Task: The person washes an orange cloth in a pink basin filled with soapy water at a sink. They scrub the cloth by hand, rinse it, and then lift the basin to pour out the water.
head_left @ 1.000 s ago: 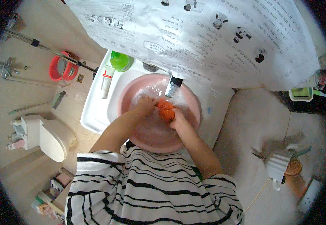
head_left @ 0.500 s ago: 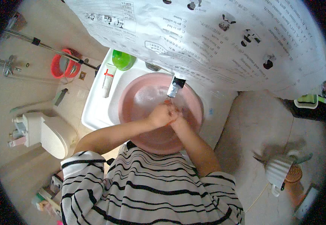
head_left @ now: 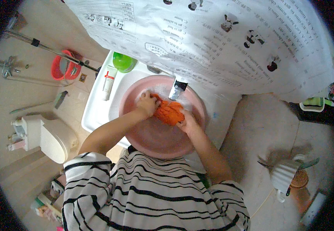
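Note:
A pink basin (head_left: 151,146) sits in the white washbasin, with suds and water in it. An orange cloth (head_left: 169,114), wet and crumpled, is stretched between my hands over the basin. My left hand (head_left: 148,104) grips its upper left end with curled fingers. At its right edge, my right hand (head_left: 188,121) pinches the cloth; part of the fingers is hidden behind it. The metal faucet (head_left: 177,90) stands just beyond the cloth, and a thin stream seems to fall near its spout.
On the washbasin's left ledge lie a white tube (head_left: 108,82) and a green bottle (head_left: 124,62). Large printed paper (head_left: 213,46) overhangs the far side. A toilet (head_left: 57,140) stands at left, with a red basin (head_left: 66,65) beyond. A hairbrush (head_left: 300,178) is at right.
My hands were clasped together under the faucet with the cloth mostly hidden. Now they have moved apart, the left one leftward and up, and the orange cloth shows spread between them.

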The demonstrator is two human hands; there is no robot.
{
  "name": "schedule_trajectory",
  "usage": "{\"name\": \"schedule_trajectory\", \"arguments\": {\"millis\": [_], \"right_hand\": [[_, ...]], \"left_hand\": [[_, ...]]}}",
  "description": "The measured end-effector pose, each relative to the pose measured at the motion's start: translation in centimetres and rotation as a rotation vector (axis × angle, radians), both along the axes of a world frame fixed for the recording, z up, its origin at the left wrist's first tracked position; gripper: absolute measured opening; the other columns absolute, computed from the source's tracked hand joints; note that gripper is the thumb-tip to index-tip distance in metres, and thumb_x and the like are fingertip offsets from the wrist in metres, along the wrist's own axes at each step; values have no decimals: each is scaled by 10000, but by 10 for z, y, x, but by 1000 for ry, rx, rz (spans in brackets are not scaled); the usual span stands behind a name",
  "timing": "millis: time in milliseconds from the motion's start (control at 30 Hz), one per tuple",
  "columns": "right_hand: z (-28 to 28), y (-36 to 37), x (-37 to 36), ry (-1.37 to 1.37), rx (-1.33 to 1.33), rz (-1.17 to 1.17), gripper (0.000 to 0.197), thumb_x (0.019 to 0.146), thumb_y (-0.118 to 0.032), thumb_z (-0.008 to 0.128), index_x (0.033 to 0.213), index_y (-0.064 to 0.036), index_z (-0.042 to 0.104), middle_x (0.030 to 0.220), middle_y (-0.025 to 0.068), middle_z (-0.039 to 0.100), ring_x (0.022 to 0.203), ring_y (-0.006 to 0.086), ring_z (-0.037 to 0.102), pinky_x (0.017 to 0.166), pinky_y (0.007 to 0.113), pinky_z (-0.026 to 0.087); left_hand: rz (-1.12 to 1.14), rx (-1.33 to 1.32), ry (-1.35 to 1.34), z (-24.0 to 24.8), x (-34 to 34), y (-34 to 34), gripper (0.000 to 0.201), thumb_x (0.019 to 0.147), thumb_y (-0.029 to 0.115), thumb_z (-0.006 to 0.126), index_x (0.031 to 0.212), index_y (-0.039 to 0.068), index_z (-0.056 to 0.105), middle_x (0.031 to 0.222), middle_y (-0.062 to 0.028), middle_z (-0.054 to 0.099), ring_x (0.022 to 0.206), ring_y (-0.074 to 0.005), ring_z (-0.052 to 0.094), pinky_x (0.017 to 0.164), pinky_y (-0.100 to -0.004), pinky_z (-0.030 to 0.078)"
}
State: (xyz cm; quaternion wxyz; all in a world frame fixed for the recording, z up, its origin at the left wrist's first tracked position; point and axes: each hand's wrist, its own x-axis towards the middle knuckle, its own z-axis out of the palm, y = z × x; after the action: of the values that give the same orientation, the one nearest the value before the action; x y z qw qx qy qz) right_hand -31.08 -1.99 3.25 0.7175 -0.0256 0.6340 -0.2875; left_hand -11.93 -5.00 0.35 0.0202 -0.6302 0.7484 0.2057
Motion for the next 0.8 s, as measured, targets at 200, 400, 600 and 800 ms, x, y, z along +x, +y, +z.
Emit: {"name": "schedule_trajectory", "arguments": {"millis": [200, 400, 600, 800], "right_hand": [[-56, -5, 11, 546, -25, 305, 392, 885, -334, 438, 1207, -111, 460, 1176, 72, 536, 1061, 227, 535, 872, 402, 462], [-106, -13, 19, 518, -125, 358, 373, 899, -332, 413, 1199, -116, 467, 1155, 70, 543, 1044, 226, 536, 871, 395, 461], [-102, -23, 21, 40, -170, 160, 358, 913, -331, 388, 1190, -121, 474, 1135, 68, 550, 1027, 225, 538, 869, 388, 459], [-72, -17, 27, -718, -151, 6, 347, 927, -330, 363, 1182, -127, 482, 1114, 66, 557, 1010, 224, 539, 868, 381, 458]], "left_hand": [[-284, 182, -78, -27, -26, 12, 388, 861, 234, 454, 1222, 101, 504, 1208, -134, 492, 1070, -290, 496, 837, -484, 429], [178, 420, 157, -67, -30, -3, 353, 850, 285, 496, 1108, 58, 577, 1026, -143, 614, 892, -266, 608, 788, -434, 457], [148, 164, 692, -21, -54, 26, 335, 856, 341, 490, 937, 41, 616, 821, -166, 629, 747, -324, 615, 682, -421, 481], [-177, 69, 455, 82, -50, 33, 384, 849, 416, 472, 790, 75, 639, 741, -196, 625, 630, -381, 605, 639, -464, 496]]}}
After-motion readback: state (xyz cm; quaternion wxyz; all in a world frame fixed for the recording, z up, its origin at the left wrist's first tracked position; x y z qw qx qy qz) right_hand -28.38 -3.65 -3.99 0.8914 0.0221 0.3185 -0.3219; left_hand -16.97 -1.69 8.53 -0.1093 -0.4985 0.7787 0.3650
